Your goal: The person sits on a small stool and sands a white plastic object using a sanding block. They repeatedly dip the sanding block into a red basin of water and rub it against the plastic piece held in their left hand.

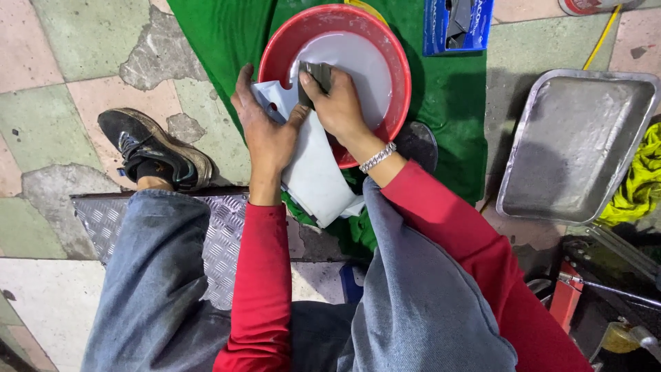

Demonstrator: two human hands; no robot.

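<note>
On a cracked floor of pink and green tiles, a green cloth [447, 89] is spread under a red basin [399, 76] of milky water. The left hand [265, 131] is closed on the upper edge of a pale, curved panel [317, 172] that leans from the lap into the basin, thumb over its face. The right hand [341, 103], fingers curled, presses a small grey pad [318, 74], apparently abrasive paper, against the panel at the waterline.

Judged from this pose, the rubbing goes best with the pad kept wet, pressure even, and the panel braced against the rim.

The panel looks smooth, rigid and matt; the basin glossy plastic. To the right lies a dull, scuffed metal tray [578, 145], rectangular with rounded corners. A ridged metal plate [220, 234] sits underfoot.
</note>
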